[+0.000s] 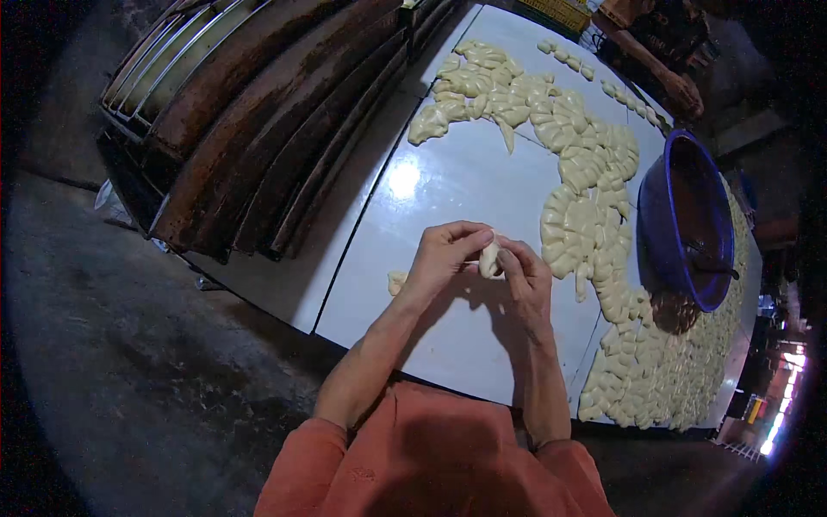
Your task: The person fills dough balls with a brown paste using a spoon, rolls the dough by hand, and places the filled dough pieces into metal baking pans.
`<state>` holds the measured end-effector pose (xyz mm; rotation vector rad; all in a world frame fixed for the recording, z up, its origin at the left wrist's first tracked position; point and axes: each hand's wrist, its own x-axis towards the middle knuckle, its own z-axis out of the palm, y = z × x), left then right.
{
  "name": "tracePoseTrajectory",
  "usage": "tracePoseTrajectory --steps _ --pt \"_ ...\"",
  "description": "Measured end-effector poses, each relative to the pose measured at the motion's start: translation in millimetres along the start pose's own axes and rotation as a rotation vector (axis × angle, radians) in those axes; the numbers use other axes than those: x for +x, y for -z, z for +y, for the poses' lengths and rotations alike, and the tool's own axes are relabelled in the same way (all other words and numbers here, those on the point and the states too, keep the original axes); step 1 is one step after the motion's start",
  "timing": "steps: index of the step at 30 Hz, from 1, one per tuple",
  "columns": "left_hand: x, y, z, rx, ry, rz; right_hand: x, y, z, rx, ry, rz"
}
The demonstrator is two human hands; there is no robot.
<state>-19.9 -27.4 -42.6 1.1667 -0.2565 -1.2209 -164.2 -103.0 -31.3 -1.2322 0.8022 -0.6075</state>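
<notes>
Between my two hands, above the white table [482,185], is a small pale piece of dough [490,259]. My left hand [450,256] pinches it from the left with thumb and fingertips. On the other side, my right hand [527,276] grips it with the thumb across its front. A second small dough piece [397,282] lies on the table, partly behind my left wrist. To the right of my hands spreads a large mass of pale dough pieces [573,220], lying side by side and touching.
A blue basin [668,220] with brown contents and a dark handle stands among the dough at right. Stacked dark, rusty trays [284,112] fill the table's left side. At the far edge is another person's arm [655,69], near a yellow crate [556,13].
</notes>
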Motion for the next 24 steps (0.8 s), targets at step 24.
tracePoseTrajectory --steps 24 --pt "-28 -2 -30 0.125 -0.043 -0.026 -13 5 14 -0.21 0.047 0.103"
